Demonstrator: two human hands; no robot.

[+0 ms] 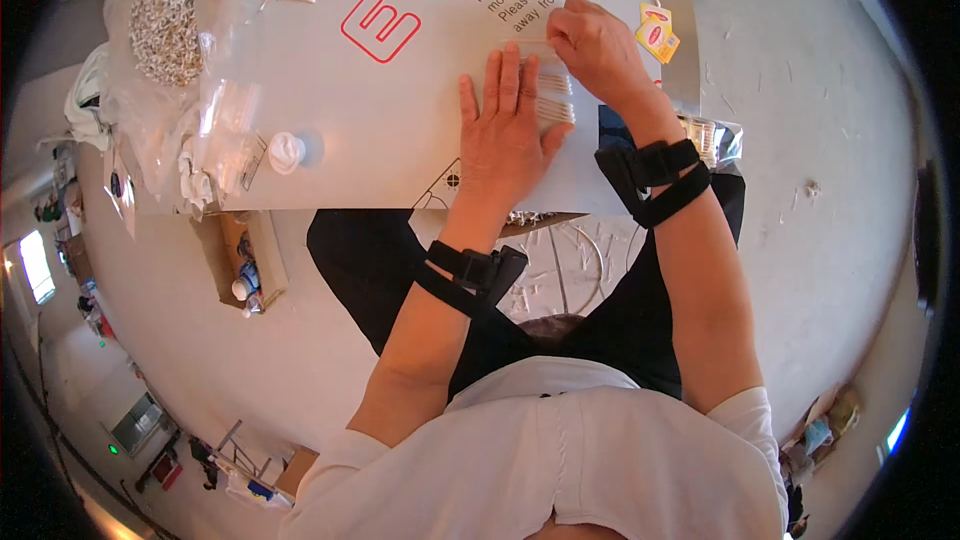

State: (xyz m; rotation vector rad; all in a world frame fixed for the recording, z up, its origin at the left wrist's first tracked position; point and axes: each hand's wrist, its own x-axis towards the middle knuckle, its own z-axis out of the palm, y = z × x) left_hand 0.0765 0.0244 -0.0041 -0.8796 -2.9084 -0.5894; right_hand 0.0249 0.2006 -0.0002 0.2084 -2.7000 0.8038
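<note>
Left hand lies spread over cotton swabs toward the tabletop's near edge—probably steadying them—right hand curled, grip unclear.

Left hand: laid flat over swabs
Right hand: curled beside the left one, its grip unclear from here
Bag: clear, swab-filled, far left
Cards: yellow, near the right hand

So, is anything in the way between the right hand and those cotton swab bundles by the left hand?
Only the left hand, partly: it lies palm down over the left ends of the swab bundles. Nothing visible separates the right hand from the right ends that show.
</note>
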